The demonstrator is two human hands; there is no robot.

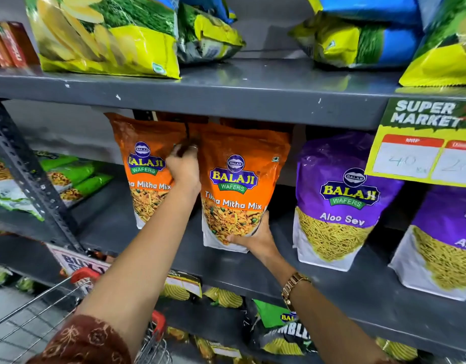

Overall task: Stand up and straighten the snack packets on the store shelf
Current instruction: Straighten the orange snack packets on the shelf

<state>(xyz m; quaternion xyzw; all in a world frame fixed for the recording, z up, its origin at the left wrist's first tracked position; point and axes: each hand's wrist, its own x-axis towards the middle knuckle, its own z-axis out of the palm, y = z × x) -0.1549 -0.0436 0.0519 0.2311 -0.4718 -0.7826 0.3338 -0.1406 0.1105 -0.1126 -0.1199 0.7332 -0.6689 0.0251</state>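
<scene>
Two orange Tikha Mitha Mix packets stand upright on the middle shelf [153, 248]; the left packet [145, 177] is partly hidden by the left hand [183, 168], fingers tucked between both; the right hand [255, 239] grips the right packet [236, 190] at its base; two purple Aloo Sev packets [337, 203] stand right, one cropped; open shelf left.

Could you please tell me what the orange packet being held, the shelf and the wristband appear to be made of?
Orange packet: glossy plastic film, probably; it creases and catches highlights. Shelf: grey painted metal, judging by chipped spots and dull sheen. Wristband: gold-toned metal links, apparently; it shines.
</scene>
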